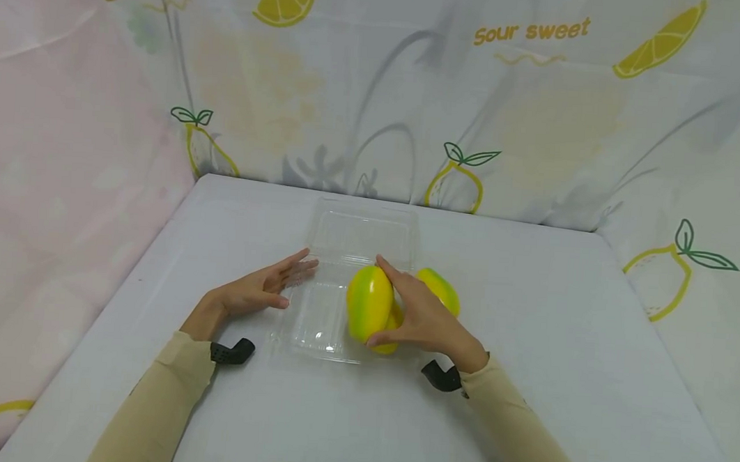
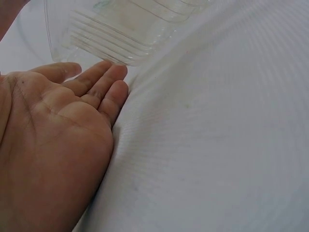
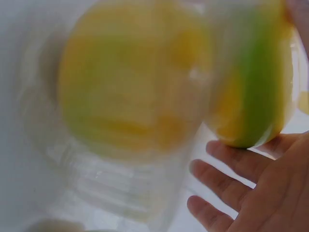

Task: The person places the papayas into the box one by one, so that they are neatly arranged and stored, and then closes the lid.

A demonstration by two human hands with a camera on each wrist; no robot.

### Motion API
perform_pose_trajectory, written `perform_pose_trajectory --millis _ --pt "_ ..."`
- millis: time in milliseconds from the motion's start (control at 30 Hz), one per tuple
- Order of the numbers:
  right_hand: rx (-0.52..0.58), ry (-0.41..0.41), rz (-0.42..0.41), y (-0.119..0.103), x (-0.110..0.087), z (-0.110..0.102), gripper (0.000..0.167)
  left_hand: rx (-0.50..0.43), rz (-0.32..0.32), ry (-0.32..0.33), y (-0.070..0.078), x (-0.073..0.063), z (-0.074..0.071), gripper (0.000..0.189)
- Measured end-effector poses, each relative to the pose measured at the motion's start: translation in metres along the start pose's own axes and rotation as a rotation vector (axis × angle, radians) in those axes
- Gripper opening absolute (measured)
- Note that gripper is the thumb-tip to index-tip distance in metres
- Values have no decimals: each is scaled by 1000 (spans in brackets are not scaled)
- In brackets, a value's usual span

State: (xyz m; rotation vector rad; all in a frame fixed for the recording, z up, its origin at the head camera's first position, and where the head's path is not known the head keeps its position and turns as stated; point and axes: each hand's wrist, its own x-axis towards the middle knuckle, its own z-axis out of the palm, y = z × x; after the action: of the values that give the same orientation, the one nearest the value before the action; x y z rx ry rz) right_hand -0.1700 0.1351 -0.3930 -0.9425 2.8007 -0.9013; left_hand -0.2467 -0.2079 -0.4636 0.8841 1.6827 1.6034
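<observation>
A clear plastic clamshell box lies open, its lid folded back on the far side. Between thumb and fingers my right hand grips a glossy yellow-green mango over the box's right half. Another mango sits in the box, seen blurred through its wall in the right wrist view; the held one partly hides it from the head. My left hand is beside the box's left side, fingers loosely extended and palm facing it. Its fingertips are right at the ribbed plastic wall.
A further mango lies on the white table just right of the box, partly behind my right hand. Curtains with lemon prints stand along the table's back and sides. A black wrist mount juts from each sleeve.
</observation>
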Motion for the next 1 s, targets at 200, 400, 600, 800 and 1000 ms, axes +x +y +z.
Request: perform_pose_trajectory --millis 200,400,600,800,1000 --pt "-82 4 -11 -7 0 1 127 -3 21 -15 -1 0 -1 96" --pt "-64 -16 12 -5 2 9 126 -3 22 -19 1 1 0 96" --pt "-74 -16 -28 -9 2 22 121 3 4 -7 3 1 1 97" --pt "-41 -12 -33 -12 1 30 119 16 -19 3 3 1 2 96" --pt "-60 -25 13 -12 1 33 119 13 -21 4 5 1 2 97"
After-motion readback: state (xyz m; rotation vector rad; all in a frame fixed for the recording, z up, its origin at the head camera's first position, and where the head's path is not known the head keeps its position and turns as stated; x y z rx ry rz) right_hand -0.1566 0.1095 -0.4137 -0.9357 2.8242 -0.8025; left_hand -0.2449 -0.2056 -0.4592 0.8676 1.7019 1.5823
